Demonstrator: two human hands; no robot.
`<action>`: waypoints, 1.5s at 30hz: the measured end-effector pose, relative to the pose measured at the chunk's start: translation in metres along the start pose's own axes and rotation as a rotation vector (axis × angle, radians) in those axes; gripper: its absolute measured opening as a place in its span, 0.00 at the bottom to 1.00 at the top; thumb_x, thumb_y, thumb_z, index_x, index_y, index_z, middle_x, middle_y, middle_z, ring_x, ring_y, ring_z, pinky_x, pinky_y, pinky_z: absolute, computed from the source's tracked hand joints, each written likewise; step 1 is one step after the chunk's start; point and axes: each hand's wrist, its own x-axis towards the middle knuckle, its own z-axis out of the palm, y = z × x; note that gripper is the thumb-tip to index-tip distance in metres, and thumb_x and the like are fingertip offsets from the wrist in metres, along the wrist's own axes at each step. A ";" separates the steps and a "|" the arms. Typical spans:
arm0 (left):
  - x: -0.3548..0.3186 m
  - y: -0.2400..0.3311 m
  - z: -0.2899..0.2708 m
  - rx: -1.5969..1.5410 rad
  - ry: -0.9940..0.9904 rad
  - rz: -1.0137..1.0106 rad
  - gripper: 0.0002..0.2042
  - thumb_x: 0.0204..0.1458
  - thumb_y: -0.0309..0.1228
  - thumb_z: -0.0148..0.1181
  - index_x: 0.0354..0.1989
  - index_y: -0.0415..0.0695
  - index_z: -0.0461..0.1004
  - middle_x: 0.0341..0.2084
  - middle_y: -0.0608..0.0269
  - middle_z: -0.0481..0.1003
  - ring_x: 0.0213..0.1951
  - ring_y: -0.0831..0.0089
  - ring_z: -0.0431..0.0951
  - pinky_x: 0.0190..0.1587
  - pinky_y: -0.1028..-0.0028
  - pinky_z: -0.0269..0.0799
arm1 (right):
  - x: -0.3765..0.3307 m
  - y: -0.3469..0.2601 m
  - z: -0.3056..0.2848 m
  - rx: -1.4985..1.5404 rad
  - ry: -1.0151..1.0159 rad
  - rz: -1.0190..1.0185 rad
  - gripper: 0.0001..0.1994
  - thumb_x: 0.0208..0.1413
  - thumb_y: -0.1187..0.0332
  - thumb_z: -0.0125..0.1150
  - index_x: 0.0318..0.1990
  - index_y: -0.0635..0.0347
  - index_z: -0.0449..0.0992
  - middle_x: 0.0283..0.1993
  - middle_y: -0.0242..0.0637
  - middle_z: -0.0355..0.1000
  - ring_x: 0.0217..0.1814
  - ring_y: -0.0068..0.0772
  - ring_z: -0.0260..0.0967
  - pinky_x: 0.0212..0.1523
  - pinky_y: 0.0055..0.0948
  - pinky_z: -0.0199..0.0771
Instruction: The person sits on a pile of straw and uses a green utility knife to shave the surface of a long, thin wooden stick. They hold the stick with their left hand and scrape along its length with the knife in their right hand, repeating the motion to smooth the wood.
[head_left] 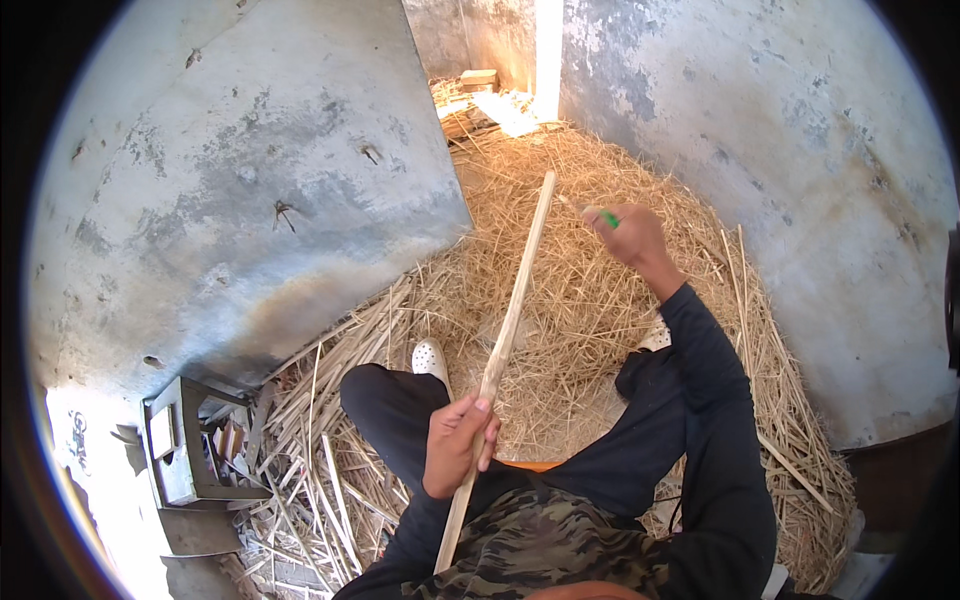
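Observation:
My left hand (459, 446) is closed around a long, pale wooden stick (516, 292) below its middle. The stick slants up and away from my lap, its far end free above the straw. Up near that far end, my right hand (631, 235) is closed on a green-handled tool (609, 218). A thin tip points from the tool toward the stick, but blur hides its exact shape. I cannot tell whether the tip touches the wood.
Wood shavings (575, 300) cover the floor between my white shoes (429, 358). Long split strips (315, 430) lie at the left. A small box-like metal frame (190, 455) stands at lower left. Worn grey walls (270, 170) rise on both sides, and a brick (479, 77) lies far ahead.

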 end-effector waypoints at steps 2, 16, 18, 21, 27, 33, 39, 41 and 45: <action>0.005 0.004 0.003 -0.022 0.005 0.036 0.19 0.64 0.35 0.48 0.58 0.36 0.66 0.19 0.67 0.66 0.10 0.84 0.61 0.14 0.85 0.57 | -0.023 -0.025 0.011 0.025 -0.065 -0.172 0.33 0.50 0.28 0.49 0.15 0.48 0.76 0.07 0.22 0.51 0.08 0.22 0.46 0.11 0.26 0.45; 0.002 0.007 0.014 -0.046 0.010 0.023 0.17 0.64 0.35 0.49 0.54 0.35 0.68 0.19 0.68 0.65 0.10 0.85 0.59 0.14 0.85 0.55 | -0.044 -0.060 0.032 -0.007 0.018 -0.462 0.35 0.43 0.26 0.53 0.10 0.51 0.69 0.07 0.31 0.59 0.09 0.32 0.60 0.12 0.32 0.57; 0.001 0.007 0.013 -0.052 0.012 0.018 0.17 0.64 0.35 0.49 0.53 0.35 0.68 0.19 0.68 0.65 0.10 0.85 0.59 0.14 0.85 0.54 | -0.036 -0.046 0.040 -0.046 0.023 -0.392 0.37 0.45 0.24 0.47 0.09 0.51 0.64 0.07 0.32 0.56 0.08 0.35 0.59 0.11 0.35 0.56; -0.004 0.003 0.016 -0.077 -0.002 -0.014 0.17 0.64 0.35 0.48 0.53 0.35 0.69 0.19 0.68 0.65 0.10 0.85 0.59 0.14 0.85 0.54 | -0.017 -0.025 0.036 -0.062 0.082 -0.291 0.38 0.48 0.23 0.41 0.09 0.50 0.64 0.06 0.28 0.53 0.08 0.28 0.55 0.10 0.33 0.53; -0.008 -0.001 0.016 -0.055 -0.002 -0.037 0.14 0.63 0.36 0.48 0.41 0.34 0.70 0.18 0.67 0.64 0.09 0.84 0.58 0.13 0.83 0.54 | 0.009 0.007 0.028 -0.214 0.013 -0.133 0.36 0.52 0.28 0.44 0.13 0.52 0.71 0.07 0.26 0.56 0.09 0.26 0.56 0.11 0.28 0.54; -0.018 -0.001 0.009 0.044 -0.031 -0.212 0.16 0.64 0.35 0.48 0.53 0.36 0.71 0.19 0.69 0.66 0.11 0.86 0.62 0.14 0.85 0.57 | 0.034 0.055 0.022 -0.237 0.101 0.271 0.36 0.54 0.29 0.41 0.11 0.49 0.66 0.09 0.22 0.50 0.10 0.21 0.47 0.12 0.29 0.42; -0.026 -0.015 -0.005 0.108 0.030 -0.054 0.19 0.63 0.33 0.50 0.59 0.37 0.67 0.19 0.70 0.67 0.11 0.86 0.61 0.14 0.86 0.56 | 0.025 0.054 0.009 -0.118 0.078 0.203 0.36 0.54 0.27 0.38 0.09 0.48 0.56 0.10 0.20 0.47 0.12 0.20 0.44 0.15 0.27 0.37; -0.014 -0.013 -0.010 0.078 0.082 0.025 0.19 0.63 0.32 0.50 0.60 0.37 0.66 0.19 0.70 0.67 0.11 0.87 0.60 0.14 0.85 0.55 | 0.005 0.017 0.015 -0.034 0.046 0.056 0.36 0.54 0.27 0.38 0.09 0.47 0.57 0.09 0.20 0.44 0.10 0.19 0.41 0.14 0.23 0.37; -0.005 -0.002 -0.013 0.090 0.098 0.060 0.20 0.63 0.32 0.50 0.62 0.37 0.64 0.20 0.70 0.66 0.12 0.88 0.60 0.15 0.86 0.55 | -0.050 -0.052 0.029 0.114 -0.128 -0.338 0.32 0.49 0.31 0.54 0.16 0.51 0.78 0.07 0.27 0.58 0.08 0.24 0.55 0.11 0.29 0.51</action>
